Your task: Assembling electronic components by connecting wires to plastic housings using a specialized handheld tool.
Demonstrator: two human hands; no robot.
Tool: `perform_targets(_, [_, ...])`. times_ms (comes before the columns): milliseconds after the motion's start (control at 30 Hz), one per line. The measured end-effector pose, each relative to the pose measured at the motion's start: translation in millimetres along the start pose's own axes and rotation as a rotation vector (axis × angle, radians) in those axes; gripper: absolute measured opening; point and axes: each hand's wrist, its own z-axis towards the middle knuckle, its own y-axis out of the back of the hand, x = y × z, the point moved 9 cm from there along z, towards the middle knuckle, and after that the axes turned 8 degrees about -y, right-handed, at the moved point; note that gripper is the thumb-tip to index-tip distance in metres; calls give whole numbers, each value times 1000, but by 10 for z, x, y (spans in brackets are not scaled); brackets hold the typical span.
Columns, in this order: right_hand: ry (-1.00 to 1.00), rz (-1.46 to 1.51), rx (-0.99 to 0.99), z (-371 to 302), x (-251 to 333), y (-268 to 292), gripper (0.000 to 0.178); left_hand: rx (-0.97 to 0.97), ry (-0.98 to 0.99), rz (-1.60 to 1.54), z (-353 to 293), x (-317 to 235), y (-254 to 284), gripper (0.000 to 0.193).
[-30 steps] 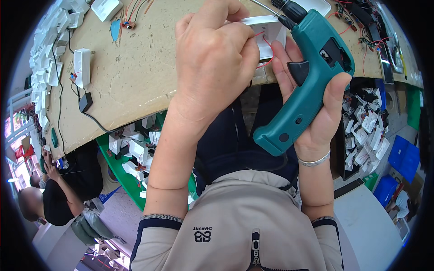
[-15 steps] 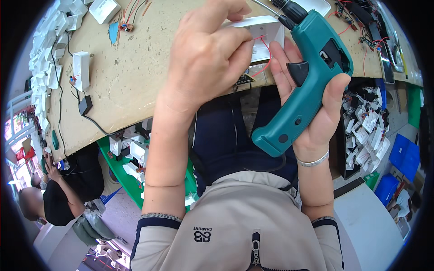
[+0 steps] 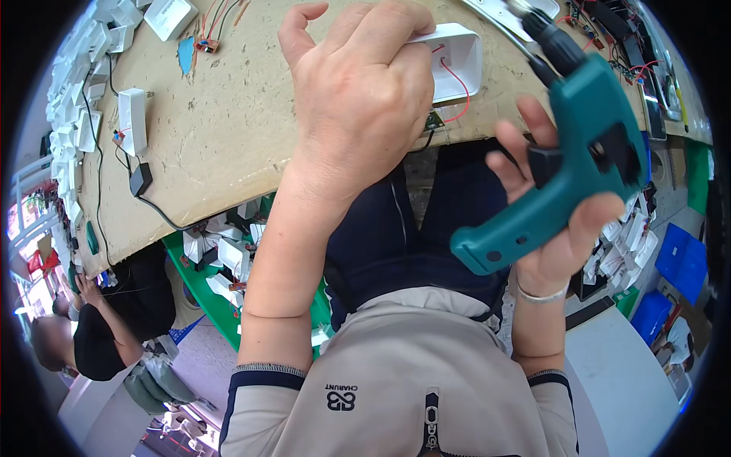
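Note:
A teal power drill [image 3: 579, 167] with a black chuck and trigger rests in my right hand [image 3: 560, 236], thumb on one side and fingers on the other. Its front end points up over the table, away from the box. My left hand [image 3: 365, 91] is curled at the near left of a white plastic box [image 3: 461, 46], gripping its rim; the fingertips are partly hidden. A red wire [image 3: 461, 85] loops out of the box's open side. Below it, a small circuit board [image 3: 434, 120] shows at the table edge beside my left hand.
White housings [image 3: 84, 99] pile up along the table's left side. A white box [image 3: 132, 122] with a black adapter [image 3: 142, 180] and cord lies nearer. Loose wired boards [image 3: 207, 44] lie behind. Under the table is a green tray [image 3: 199, 263] of parts. Another person [image 3: 106, 335] works at left.
My right hand has moved the drill rightward, away from the white box. My left hand has shifted right over the box's edge, its fingers now at the rim instead of pinching near the red wire.

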Motion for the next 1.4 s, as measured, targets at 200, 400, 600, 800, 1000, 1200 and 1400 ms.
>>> perform_targets(200, [82, -227, -71, -414, 242, 241, 90, 17, -24, 0, 8, -11, -6, 7])
perform_targets(400, [49, -437, -163, -669, 304, 360, 93, -19, -37, 17, 8, -17, -16, 7])
perform_targets(600, [28, -491, -205, -665, 255, 303, 87, -17, -32, 15, 15, -12, -26, 8])
perform_targets(800, [-5, -522, -191, -622, 208, 274, 86, 60, -39, 50, 43, -26, -49, 7])
perform_targets(1000, [-28, -524, -184, -577, 190, 259, 86, 108, -20, 61, 49, -22, -56, 6])
perform_targets(1200, [-22, -535, -160, -541, 181, 232, 86, 76, 67, 1, 20, 36, -57, 6])
perform_targets(1400, [-19, -555, -156, -531, 189, 229, 84, 149, 37, 48, 54, 10, -70, 9])
